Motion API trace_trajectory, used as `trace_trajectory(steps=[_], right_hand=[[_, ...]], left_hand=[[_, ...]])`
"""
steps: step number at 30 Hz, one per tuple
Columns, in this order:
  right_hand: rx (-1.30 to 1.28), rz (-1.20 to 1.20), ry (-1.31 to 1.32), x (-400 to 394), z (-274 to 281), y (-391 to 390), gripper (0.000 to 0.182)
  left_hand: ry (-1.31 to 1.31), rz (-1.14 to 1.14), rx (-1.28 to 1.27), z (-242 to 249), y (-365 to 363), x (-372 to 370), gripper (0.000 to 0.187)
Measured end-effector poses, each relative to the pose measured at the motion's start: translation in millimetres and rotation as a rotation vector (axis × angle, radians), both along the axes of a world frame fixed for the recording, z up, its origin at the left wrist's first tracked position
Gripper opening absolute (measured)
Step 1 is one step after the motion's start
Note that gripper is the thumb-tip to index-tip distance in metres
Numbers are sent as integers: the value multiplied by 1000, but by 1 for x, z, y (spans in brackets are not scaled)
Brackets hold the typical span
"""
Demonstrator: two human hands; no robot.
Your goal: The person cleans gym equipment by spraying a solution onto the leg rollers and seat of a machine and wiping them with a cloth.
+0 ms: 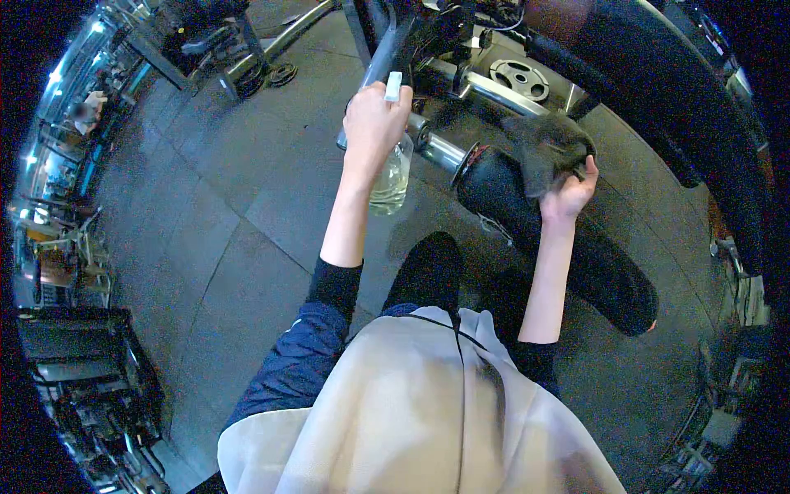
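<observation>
My left hand (375,123) is closed round the neck of a clear spray bottle (392,183). The bottle has a white nozzle and holds pale yellowish liquid. It hangs upright in front of a metal machine frame. On the right, my right hand (569,194) grips a dark grey cloth (546,148), with the thumb pointing up along its edge. The cloth is bunched and slightly blurred. It is above the near end of a black padded roller (502,185), which is joined to a chrome bar (444,152). Whether the cloth touches the roller is unclear.
A grey weight plate (519,80) is on the machine behind the cloth. A long black pad (642,90) curves across the upper right. Gym equipment lines the left edge, with a black machine (82,354) at lower left. Dark tiled floor (239,181) lies below.
</observation>
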State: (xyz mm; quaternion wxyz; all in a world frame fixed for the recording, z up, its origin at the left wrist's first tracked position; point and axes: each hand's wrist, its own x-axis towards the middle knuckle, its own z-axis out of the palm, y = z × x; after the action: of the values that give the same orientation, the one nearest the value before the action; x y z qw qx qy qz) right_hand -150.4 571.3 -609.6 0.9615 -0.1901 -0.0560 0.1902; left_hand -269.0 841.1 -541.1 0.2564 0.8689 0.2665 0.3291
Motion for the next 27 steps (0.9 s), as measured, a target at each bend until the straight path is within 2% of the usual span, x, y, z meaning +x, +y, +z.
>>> trace_trajectory(steps=[2,3,4,7,8,10,13,14,15,16,17,19,21,22,23,24,27], right_hand=[[9,33,-3,1,-10,-1,54],[15,51,-8,0,-8,0,57],[15,43,-117,1,-7,3,48],[-312,-78,-181,-3,-3,16,40],[-294,-50,-194,-7,-1,16,34],[-489,-260,-239,-14,-3,20,35],[-866,-509,-390,-21,-4,35,39],[-897,-501,-451,-22,0,47,41],[-931,-489,-507,-23,6,58,42],[-1025,-355,-533,-26,20,74,42],[-1114,-215,-552,-27,32,92,42],[-1156,-202,-928,-9,29,142,43],[-997,-403,-1311,4,33,192,51],[-941,-443,-1295,1,33,210,56],[-889,-477,-1281,-1,32,222,61],[-983,-373,-1283,7,35,227,65],[-878,-654,-1142,11,36,252,64]], left_hand=[[57,-5,71,-18,8,0,36],[35,-10,13,-16,5,-2,36],[12,-17,-46,-16,3,-7,35],[-172,-73,-248,-17,1,-18,33],[-238,-124,-353,-16,2,-24,33],[-332,-241,-558,-11,9,-36,37],[-431,-550,-340,-25,39,-49,42],[-459,-565,-427,-33,42,-47,49],[-379,-591,-374,-20,39,-51,61],[-310,-482,-97,-22,43,-51,66],[-304,-498,-89,-28,45,-49,69],[-293,-528,-74,-38,48,-45,76],[-290,-603,-27,-44,56,-45,64],[-241,-584,9,-43,55,-47,65],[-255,-594,-86,-46,54,-47,64],[-269,-600,-182,-45,52,-47,63],[-343,-567,-137,-40,47,-45,59]])
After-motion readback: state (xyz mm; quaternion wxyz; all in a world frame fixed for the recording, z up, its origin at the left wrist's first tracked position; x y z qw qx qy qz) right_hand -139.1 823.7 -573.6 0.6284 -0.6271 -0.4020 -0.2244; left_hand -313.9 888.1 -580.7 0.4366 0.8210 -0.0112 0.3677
